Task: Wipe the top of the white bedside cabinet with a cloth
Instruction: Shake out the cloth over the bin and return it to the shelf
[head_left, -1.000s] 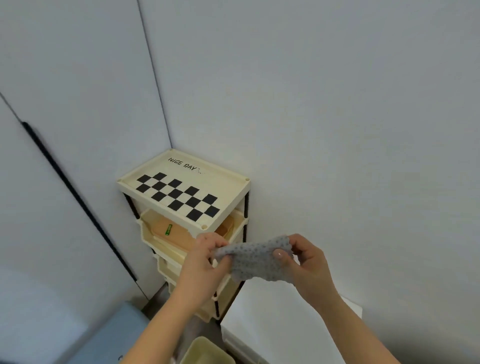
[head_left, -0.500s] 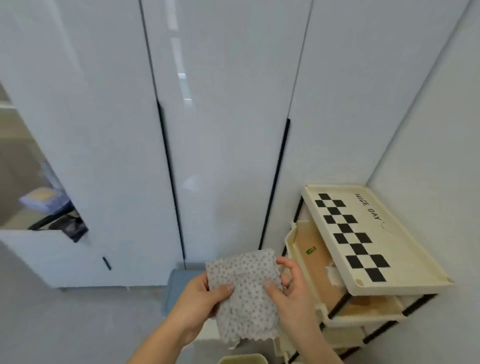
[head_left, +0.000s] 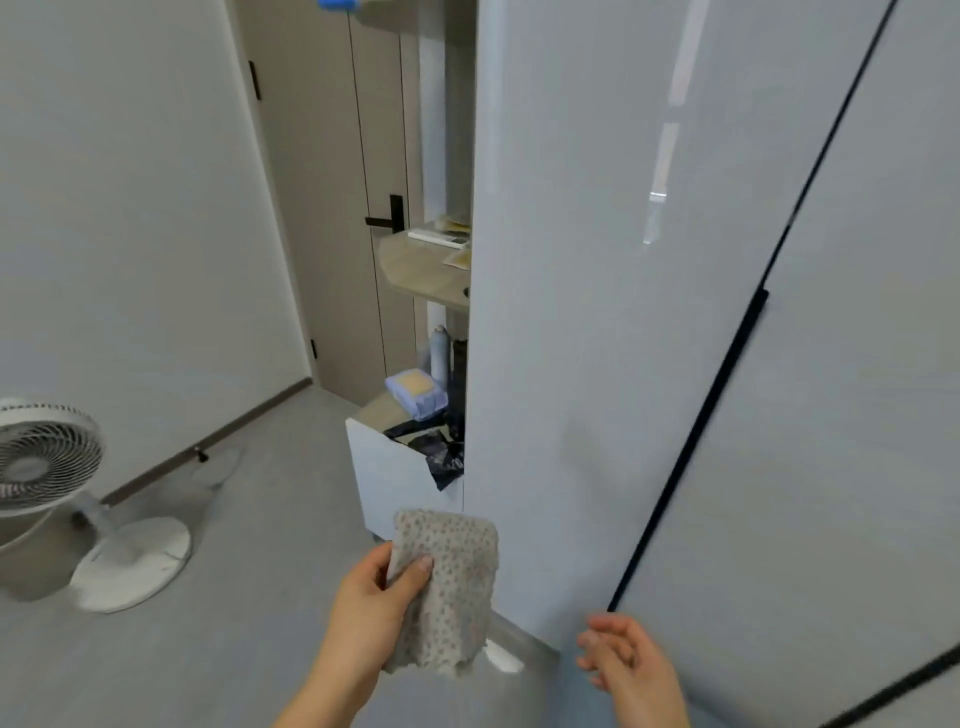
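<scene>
Head view: left hand (head_left: 366, 605) grip pinches a folded grey dotted cloth (head_left: 451, 587); right hand (head_left: 626, 659) grip is released, empty. Behind, an open white drawer (head_left: 395, 475) holds dark bags (head_left: 439, 449).

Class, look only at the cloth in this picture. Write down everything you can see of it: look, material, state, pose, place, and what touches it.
The cloth is pale grey-beige with small darker dots all over, and it looks soft and thin, like a textured wiping rag. It seems folded into a tall, narrow shape, with an uneven lower edge. It hangs roughly upright in the air, low in the middle of the view, above the grey floor and in front of the white wardrobe door. Only the left hand touches it, thumb across its front. The open right hand is clear of it.
</scene>
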